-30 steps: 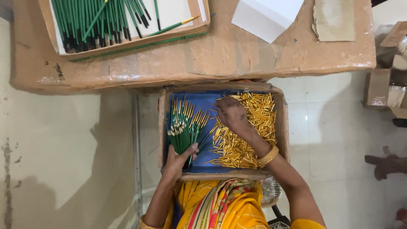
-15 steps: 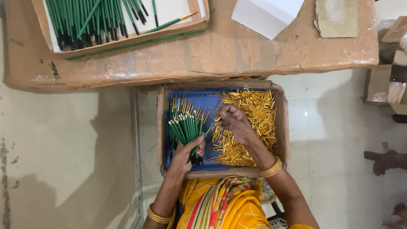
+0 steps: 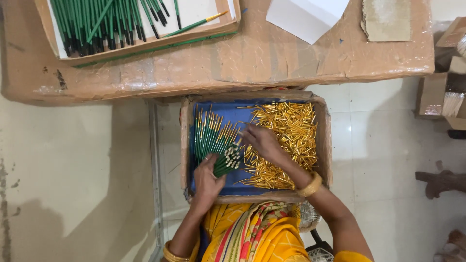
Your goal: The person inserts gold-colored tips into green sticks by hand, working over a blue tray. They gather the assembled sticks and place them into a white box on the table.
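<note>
Gripping a fanned bundle of green sticks, the left hand stays inside the blue-lined cardboard box; the right hand rests on the gold tubes — apparently pinching 1. Above, a brown surface carries a tray of more green sticks.

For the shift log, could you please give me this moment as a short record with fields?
Left hand: left hand grips a bundle of green sticks fanned over the box
Right hand: right hand rests on the heap of gold tubes, its fingers by the bundle's tips
Box: cardboard box with a blue lining, on the person's lap
Table: brown table above the box
Tray: tray of more green sticks at the table's top left
Also on table: white sheet
</note>
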